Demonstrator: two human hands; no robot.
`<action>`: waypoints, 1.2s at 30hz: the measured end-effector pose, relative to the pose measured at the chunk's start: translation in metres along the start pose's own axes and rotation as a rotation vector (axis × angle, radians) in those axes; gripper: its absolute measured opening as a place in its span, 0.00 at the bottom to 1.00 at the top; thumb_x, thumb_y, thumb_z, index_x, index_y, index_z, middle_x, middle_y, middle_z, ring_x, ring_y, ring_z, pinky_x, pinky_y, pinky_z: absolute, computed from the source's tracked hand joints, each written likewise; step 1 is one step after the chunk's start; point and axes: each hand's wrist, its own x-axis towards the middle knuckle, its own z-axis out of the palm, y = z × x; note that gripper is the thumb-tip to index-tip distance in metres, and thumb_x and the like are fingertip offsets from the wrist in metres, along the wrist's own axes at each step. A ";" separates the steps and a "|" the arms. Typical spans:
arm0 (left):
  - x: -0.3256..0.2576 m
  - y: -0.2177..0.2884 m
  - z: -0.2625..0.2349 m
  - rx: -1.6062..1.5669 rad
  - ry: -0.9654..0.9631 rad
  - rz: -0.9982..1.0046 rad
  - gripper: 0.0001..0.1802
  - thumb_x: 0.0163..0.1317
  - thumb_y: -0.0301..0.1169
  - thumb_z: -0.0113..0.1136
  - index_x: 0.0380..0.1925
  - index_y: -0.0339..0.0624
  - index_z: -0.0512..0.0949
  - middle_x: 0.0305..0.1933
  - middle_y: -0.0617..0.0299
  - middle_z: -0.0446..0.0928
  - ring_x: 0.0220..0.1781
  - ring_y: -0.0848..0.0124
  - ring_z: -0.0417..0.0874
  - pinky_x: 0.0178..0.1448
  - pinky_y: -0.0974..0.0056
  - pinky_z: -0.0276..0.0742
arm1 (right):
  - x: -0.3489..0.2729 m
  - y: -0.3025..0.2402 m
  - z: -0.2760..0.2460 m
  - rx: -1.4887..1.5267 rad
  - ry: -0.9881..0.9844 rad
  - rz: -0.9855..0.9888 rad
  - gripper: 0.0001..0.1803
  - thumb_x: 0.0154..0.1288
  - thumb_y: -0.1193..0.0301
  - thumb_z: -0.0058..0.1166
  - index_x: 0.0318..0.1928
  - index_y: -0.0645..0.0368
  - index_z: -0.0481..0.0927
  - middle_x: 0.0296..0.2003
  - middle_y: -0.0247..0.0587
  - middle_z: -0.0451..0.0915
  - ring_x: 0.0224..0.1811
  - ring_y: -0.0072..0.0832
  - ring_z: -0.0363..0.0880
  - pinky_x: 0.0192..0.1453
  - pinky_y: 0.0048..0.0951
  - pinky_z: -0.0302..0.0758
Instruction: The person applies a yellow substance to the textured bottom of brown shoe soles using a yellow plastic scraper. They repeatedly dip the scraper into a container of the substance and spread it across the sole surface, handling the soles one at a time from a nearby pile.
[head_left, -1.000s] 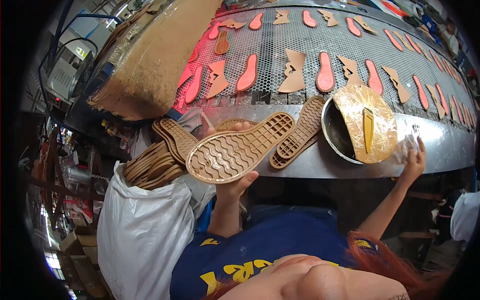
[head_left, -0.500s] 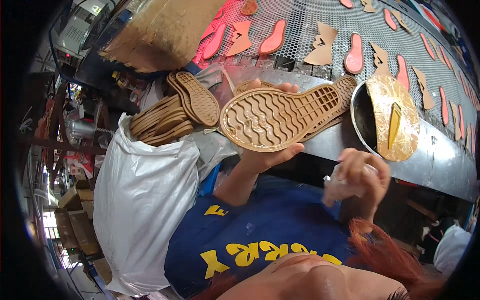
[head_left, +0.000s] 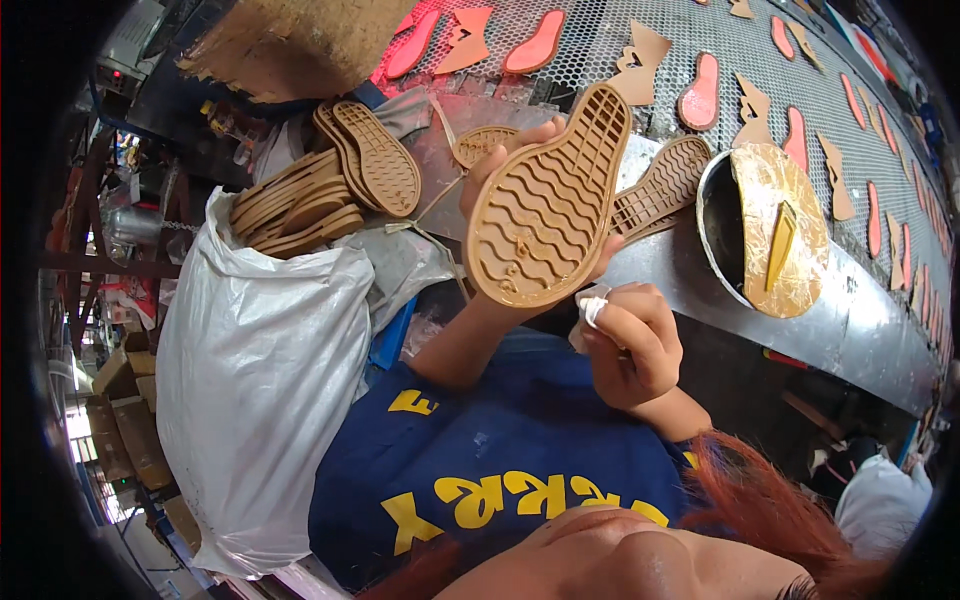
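Note:
My left hand (head_left: 484, 178) grips a tan shoe sole (head_left: 545, 205) from behind, fingers at its far-left edge and thumb at the right edge. The sole's wavy-grooved tread faces up, with its gridded narrow end pointing away and slightly right. Close to the wide end, my right hand (head_left: 640, 345) is closed on a crumpled white cloth (head_left: 592, 308), a little apart from the sole. Another tan sole (head_left: 665, 180) rests on the metal ledge behind, and part of one more sole (head_left: 485, 147) shows beyond my left fingers.
A white sack (head_left: 270, 390) stuffed with stacked soles (head_left: 300, 205) stands at the left. On the right, a round pot (head_left: 722, 230) with a tape-covered lid and yellow handle sits on the metal ledge (head_left: 850, 330). Pink insoles (head_left: 698, 95) and tan cut pieces (head_left: 640, 60) lie on the mesh belt.
My left hand has tilted the sole from lying sideways to nearly upright, narrow end away. My right hand has moved left toward it with the white cloth. The whole view has shifted slightly.

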 end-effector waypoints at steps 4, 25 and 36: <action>-0.003 0.000 0.010 0.077 0.116 0.016 0.47 0.47 0.34 0.67 0.62 0.48 0.46 0.64 0.49 0.57 0.68 0.59 0.61 0.71 0.55 0.53 | 0.000 0.003 0.001 -0.047 -0.003 -0.065 0.21 0.43 0.88 0.61 0.42 0.64 0.78 0.31 0.38 0.73 0.28 0.29 0.71 0.31 0.25 0.69; 0.029 -0.013 0.047 0.228 0.542 0.373 0.38 0.45 0.21 0.66 0.51 0.47 0.50 0.56 0.42 0.59 0.61 0.45 0.67 0.64 0.51 0.69 | -0.014 0.000 0.018 0.230 -0.016 -0.061 0.19 0.44 0.88 0.62 0.41 0.67 0.78 0.33 0.42 0.72 0.28 0.32 0.72 0.30 0.29 0.70; 0.012 0.011 0.019 0.704 0.155 -0.009 0.40 0.48 0.32 0.63 0.58 0.48 0.50 0.62 0.48 0.57 0.66 0.55 0.61 0.67 0.50 0.58 | -0.020 0.001 -0.002 0.833 -0.084 0.302 0.09 0.56 0.79 0.59 0.39 0.66 0.77 0.32 0.45 0.77 0.30 0.32 0.76 0.35 0.31 0.72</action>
